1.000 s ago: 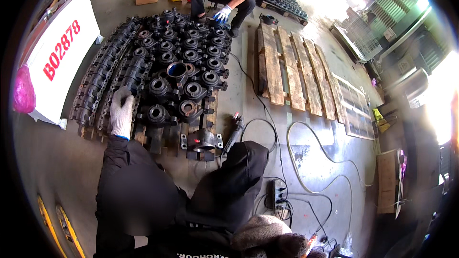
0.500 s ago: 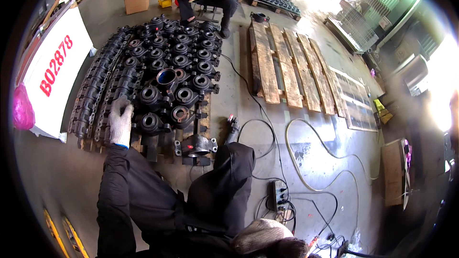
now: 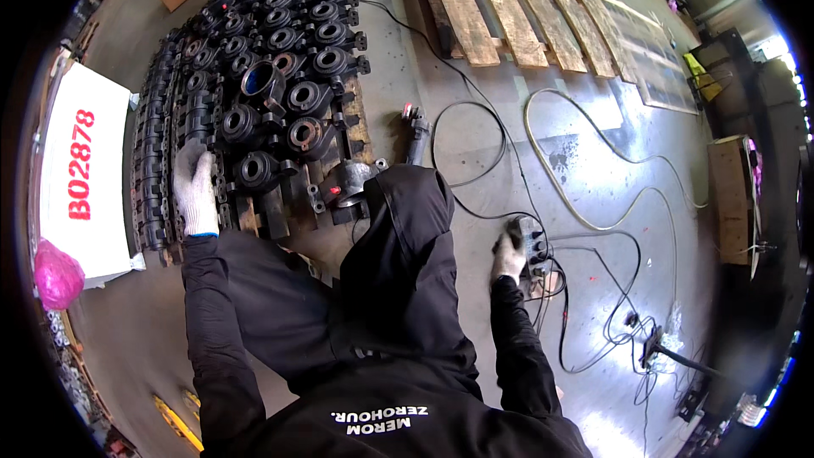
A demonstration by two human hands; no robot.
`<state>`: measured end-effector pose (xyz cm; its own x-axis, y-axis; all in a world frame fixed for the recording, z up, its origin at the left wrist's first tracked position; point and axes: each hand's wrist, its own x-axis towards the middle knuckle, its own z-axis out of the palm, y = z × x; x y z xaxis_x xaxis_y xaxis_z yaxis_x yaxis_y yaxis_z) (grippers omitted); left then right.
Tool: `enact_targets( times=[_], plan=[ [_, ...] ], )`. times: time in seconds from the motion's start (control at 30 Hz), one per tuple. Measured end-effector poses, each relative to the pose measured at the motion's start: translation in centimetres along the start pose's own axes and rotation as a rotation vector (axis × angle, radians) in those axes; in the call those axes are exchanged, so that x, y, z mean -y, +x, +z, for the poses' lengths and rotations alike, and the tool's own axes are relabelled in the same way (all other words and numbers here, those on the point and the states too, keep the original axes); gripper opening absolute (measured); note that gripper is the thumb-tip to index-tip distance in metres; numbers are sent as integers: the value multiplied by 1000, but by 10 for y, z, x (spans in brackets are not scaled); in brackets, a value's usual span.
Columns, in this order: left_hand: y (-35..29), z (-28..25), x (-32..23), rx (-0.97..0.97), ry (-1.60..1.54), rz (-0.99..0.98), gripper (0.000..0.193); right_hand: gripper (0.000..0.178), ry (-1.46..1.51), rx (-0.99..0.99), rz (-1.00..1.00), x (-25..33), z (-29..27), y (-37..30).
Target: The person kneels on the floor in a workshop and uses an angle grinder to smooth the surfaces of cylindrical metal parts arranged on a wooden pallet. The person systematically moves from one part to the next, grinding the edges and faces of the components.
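Right hand apparently handling the power strip, between three and four o'clock.
Left hand, at nine, rests on black metal parts. Can't tell whether either's fingers grip; firm hold seems needed next.

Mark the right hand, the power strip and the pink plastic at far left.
Right hand (image 3: pixel 509 259): head view, back of the glove.
Power strip (image 3: pixel 533 242): head view, socketed face.
Pink plastic (image 3: pixel 58 275): head view, middle of its bulge.

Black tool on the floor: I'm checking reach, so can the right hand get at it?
Probably yes: only cable seems to lie between right hand and tool, though the knee stands close.
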<state>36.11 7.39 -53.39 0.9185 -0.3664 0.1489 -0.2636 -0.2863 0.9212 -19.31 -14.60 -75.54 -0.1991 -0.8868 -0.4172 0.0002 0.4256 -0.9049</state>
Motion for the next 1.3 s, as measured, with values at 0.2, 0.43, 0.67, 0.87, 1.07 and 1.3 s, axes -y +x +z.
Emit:
enact_targets(
  times=[0.2, 0.43, 0.67, 0.87, 1.07, 1.3],
  plan=[
    [7, 9, 15, 63, -16, -3, 44, 17, -498, -66, -50, -150, -13, 41],
    [1, 13, 4, 96, 95, 35, 47, 21, -734, 21, 60, -136, 40, 40],
    [-10, 13, 5, 91, 186, -43, 43, 8, -821, 186, -111, -133, 64, 41],
    [14, 106, -7, 181, -13, 101, 40, 31, -855, 58, -321, -235, -29, 202],
    [-16, 58, -1, 163, 217, 53, 41, 32, -974, 197, -282, -186, 19, 45],
    [-4, 71, -1, 182, 277, 110, 41, 33, -1018, 104, -336, -136, 15, 42]
  ],
)
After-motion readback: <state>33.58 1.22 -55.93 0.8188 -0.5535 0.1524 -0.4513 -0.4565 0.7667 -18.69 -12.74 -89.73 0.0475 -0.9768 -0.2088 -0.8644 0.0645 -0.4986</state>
